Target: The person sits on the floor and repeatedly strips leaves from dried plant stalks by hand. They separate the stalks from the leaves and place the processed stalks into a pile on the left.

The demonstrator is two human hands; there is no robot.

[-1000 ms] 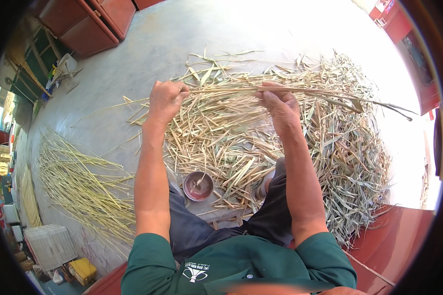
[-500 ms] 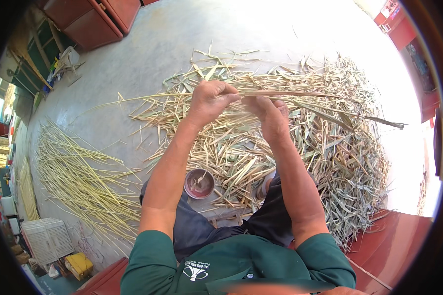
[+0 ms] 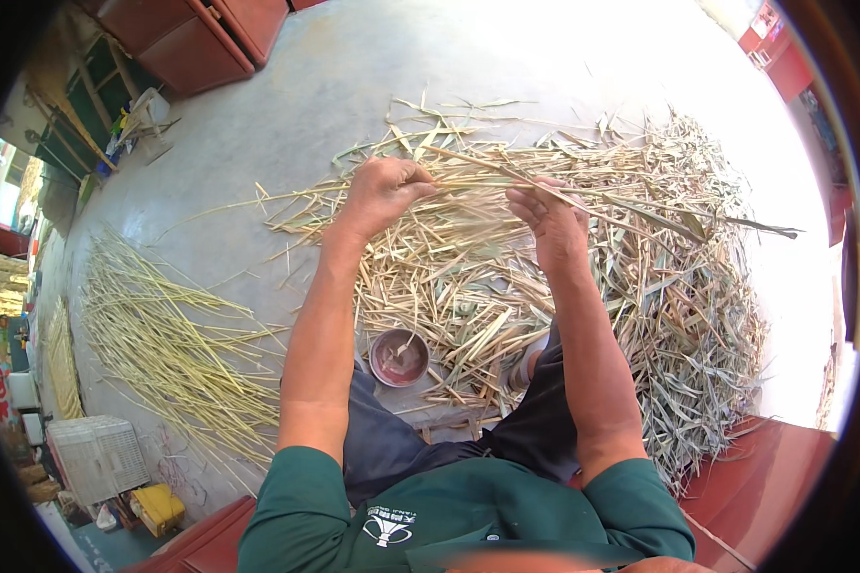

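Observation:
My left hand (image 3: pixel 380 195) is closed in a pinch on a long, thin dry stalk (image 3: pixel 301 195), whose thin end trails off to the left. To its right, my right hand (image 3: pixel 556 220) grips a strip of dry leaf (image 3: pixel 655 215) between thumb and fingers. The strip's dark, narrow tip points far right. Between the hands, pale stalk and leaf pieces overlap the heap behind, so where they join is hard to make out. Beneath both hands spreads a big heap of dry leaves and husks (image 3: pixel 678 325).
On the floor at left lies a bundle of yellow-green stripped stalks (image 3: pixel 167 349). A round bowl (image 3: pixel 399 358) stands between my legs. Red cabinets (image 3: pixel 196 48) are at the far left. A white plastic crate (image 3: pixel 96 458) and a yellow box (image 3: pixel 158 508) sit at the near left.
My hands have moved apart, the left one leftward and the right one rightward. The leaf strip now angles away from the stalk. The whole view has shifted slightly.

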